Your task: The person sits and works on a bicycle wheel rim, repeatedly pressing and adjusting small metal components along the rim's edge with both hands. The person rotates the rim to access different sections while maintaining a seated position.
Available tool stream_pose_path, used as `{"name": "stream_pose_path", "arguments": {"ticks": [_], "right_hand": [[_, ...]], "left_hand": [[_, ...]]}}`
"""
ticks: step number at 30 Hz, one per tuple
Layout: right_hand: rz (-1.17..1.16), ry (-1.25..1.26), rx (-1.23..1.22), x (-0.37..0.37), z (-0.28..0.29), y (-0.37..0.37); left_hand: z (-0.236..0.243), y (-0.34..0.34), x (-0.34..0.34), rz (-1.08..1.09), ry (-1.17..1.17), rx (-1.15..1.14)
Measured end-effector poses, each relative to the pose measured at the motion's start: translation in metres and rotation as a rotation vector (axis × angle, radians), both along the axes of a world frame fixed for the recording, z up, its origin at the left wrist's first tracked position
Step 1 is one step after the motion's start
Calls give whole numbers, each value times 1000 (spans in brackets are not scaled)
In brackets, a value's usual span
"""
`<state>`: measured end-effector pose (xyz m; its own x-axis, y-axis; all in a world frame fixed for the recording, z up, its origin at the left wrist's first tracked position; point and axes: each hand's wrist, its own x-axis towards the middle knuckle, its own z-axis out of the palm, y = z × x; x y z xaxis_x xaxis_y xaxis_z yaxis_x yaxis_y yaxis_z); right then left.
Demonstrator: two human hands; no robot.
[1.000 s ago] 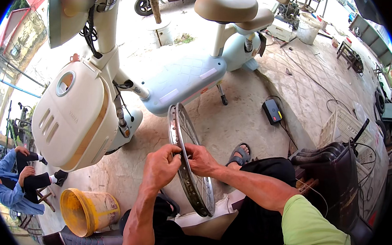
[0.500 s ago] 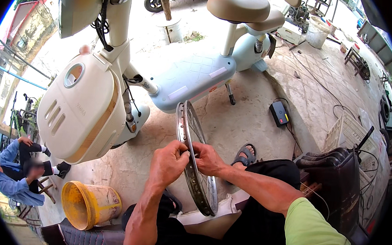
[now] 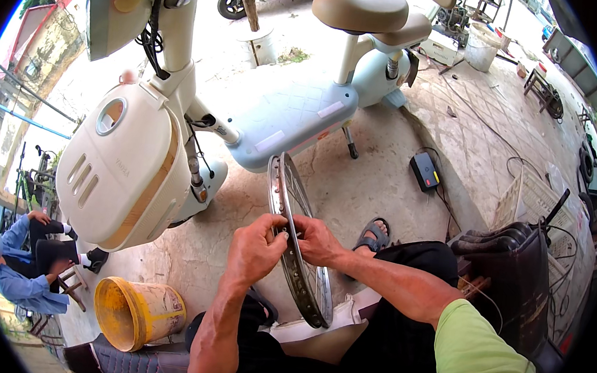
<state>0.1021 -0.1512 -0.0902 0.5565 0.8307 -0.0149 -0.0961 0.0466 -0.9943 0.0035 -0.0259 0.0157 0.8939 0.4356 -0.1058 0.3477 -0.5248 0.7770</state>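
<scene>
A bare spoked wheel rim (image 3: 312, 307) stands upright and slightly tilted over my lap. My left hand (image 3: 258, 248) pinches its left side at the band of holes; anything small between those fingertips is too small to make out. My right hand (image 3: 314, 240) grips the same rim from the right, fingers curled near the spokes and partly hidden by the metal. Below the rim lies a pale sheet-like piece (image 3: 348, 315) between my dark-trousered legs.
A cream and light-blue electric scooter (image 3: 293, 119) stands ahead. A black charger box (image 3: 424, 171) with cables lies right of it, near a plastic crate (image 3: 518, 197) and dark padded parts (image 3: 497, 286). A yellow bucket (image 3: 155, 315) sits lower left; beyond, a seated person (image 3: 24, 281) in blue.
The view has shifted slightly, so most things sit a little differently in the picture. Both hands keep their hold on the rim. The seated person's hand and body have moved slightly.
</scene>
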Motion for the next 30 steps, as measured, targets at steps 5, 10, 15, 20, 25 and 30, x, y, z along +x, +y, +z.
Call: {"name": "stream_pose_path", "arguments": {"ticks": [5,10,15,20,25,30], "right_hand": [[16,-2,0,-1,1,0],[12,14,32,-1,-3,1],[29,8,-9,-1,0,0],[6,10,35,1,-11,2],[11,23,24,-2,-7,3],[33,131,56,0,-4,0]], "left_hand": [[-3,0,0,-1,-14,4],[-1,-1,-1,-9,-43,-10],[-6,2,-1,-10,-29,-20],[-3,-1,0,-24,-61,-49],[-8,1,-3,-1,-121,-82],[-9,20,-5,212,-272,-967]]}}
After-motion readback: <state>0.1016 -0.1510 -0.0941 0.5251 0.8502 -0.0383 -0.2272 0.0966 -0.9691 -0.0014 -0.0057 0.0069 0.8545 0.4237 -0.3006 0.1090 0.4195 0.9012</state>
